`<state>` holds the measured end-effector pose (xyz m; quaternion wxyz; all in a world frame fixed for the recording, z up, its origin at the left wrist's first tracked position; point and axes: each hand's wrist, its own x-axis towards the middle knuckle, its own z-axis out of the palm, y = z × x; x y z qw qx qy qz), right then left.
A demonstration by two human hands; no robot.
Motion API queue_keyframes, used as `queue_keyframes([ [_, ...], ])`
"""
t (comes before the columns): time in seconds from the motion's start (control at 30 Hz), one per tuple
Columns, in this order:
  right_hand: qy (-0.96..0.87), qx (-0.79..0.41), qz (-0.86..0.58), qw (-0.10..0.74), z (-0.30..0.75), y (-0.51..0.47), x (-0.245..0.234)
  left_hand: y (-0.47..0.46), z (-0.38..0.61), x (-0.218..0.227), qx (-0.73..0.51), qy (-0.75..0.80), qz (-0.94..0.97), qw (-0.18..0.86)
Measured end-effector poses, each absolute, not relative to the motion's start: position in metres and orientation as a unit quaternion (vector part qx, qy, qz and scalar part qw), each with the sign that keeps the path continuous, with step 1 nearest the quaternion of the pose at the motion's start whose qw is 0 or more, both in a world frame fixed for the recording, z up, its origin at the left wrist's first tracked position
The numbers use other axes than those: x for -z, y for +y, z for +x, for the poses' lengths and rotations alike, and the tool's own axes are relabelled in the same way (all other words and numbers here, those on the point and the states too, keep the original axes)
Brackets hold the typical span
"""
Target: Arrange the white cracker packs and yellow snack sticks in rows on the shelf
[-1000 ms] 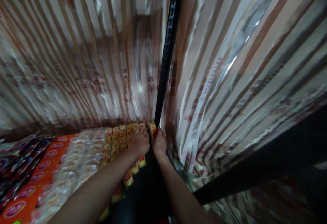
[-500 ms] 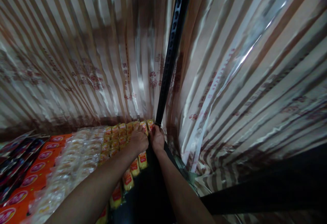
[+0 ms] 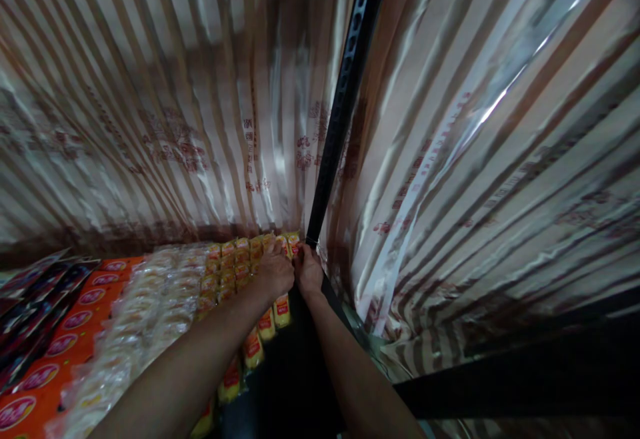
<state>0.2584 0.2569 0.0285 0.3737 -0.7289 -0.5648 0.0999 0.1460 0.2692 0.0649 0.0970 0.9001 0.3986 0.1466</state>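
Observation:
Rows of small yellow snack packs (image 3: 242,253) with red labels stand close together on a dark shelf (image 3: 290,385). My left hand (image 3: 278,273) is closed, its fingers bent over packs at the far end of the outer rows. Right beside it, my right hand (image 3: 309,272) is closed against the yellow snack pack (image 3: 293,239) in the corner, by the foot of the black post. The hands almost touch. Their fingertips are partly hidden, and the light is dim.
A perforated black metal post (image 3: 345,85) rises at the corner. Striped, printed plastic sheeting (image 3: 190,92) hangs behind and to the right. Clear-wrapped snacks (image 3: 145,299), orange packs (image 3: 75,322) and dark packets (image 3: 45,305) fill the left. A dark bar (image 3: 510,379) crosses the lower right.
The view has shifted slightly. My left hand has edged a little right, closer to my right hand. My right hand stays by the corner pack.

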Motion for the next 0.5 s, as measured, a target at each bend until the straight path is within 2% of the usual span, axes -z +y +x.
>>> queue_keyframes([
  [0.17, -0.574, -0.082, -0.683, 0.444, 0.262, 0.258, -0.023, 0.248, 0.156, -0.101, -0.085, 0.447, 0.890, 0.022],
  [0.3, -0.569, -0.075, -0.655, 0.491, 0.267, 0.254, -0.018, 0.229, 0.161, -0.124, -0.068, 0.440, 0.895, 0.013],
  [0.5, -0.547, -0.082, -0.642, 0.530, 0.271, 0.229, -0.019, 0.200, 0.164, -0.118, -0.090, 0.451, 0.886, 0.054],
])
